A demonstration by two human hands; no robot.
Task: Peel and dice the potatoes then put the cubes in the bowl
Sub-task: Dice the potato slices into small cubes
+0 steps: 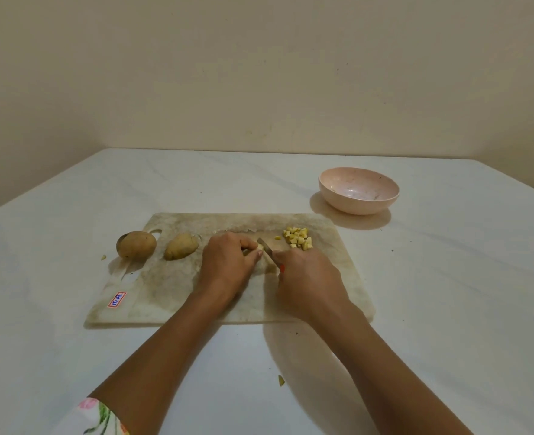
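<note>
On the cutting board [177, 287], the left hand [228, 265] is pinching a potato piece [260, 247] while the right hand [306, 277] is gripping the knife [267, 250] beside diced cubes [298, 237].

— Where do the potatoes lie?
— Two whole ones sit at the left end of the cutting board [165, 287]. A brown potato [136, 244] in its skin rests by the handle hole, and a paler potato [181, 246] lies near it on the right, not touching.
— And the cut one?
— A small pale potato piece [260, 247] sits mid-board, pinched by the fingers [250, 244] of the left hand [228, 262]. The knife [266, 248], gripped by the right hand [306, 277], has its blade against the piece's right side.
— The dice?
— A heap of yellow cubes [298, 238] lies toward the board's far right, with a stray cube [277, 238] just left of it.
— The bowl?
— The bowl [353, 207] is pink and upright on the desk [447, 277], beyond the board's far right corner.
</note>
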